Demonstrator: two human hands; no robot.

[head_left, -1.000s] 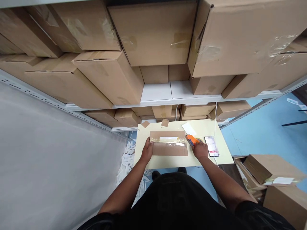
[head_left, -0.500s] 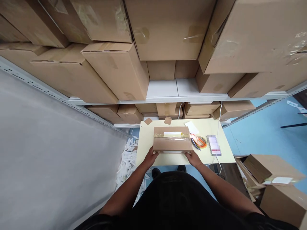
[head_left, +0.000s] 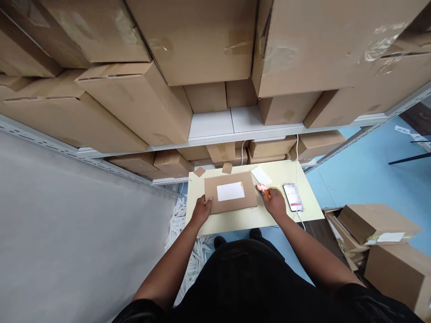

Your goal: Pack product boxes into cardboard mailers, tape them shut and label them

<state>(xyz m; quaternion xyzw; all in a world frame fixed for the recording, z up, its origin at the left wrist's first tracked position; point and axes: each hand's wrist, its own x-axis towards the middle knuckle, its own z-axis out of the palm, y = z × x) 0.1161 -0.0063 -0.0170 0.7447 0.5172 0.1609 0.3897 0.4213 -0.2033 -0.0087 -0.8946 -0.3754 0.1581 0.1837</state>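
Note:
A flat cardboard parcel (head_left: 232,204) with a white label (head_left: 230,191) on top lies on the pale yellow table (head_left: 242,220). My left hand (head_left: 202,211) rests on the parcel's near left corner, fingers curled over the edge. My right hand (head_left: 275,202) lies just right of the parcel, closed over the orange tape dispenser (head_left: 263,189), whose tip shows beyond my fingers.
A phone (head_left: 292,197) on a white cable lies right of my right hand. A white card (head_left: 261,175) and two cardboard scraps (head_left: 226,168) sit at the table's far edge. Shelves packed with cartons (head_left: 134,98) rise behind. More boxes (head_left: 377,220) stand at right; paper strips (head_left: 183,229) litter the floor.
The parcel has been turned over: its taped side showed before, now the labelled face is up. My right hand left the parcel and went back to the tape dispenser.

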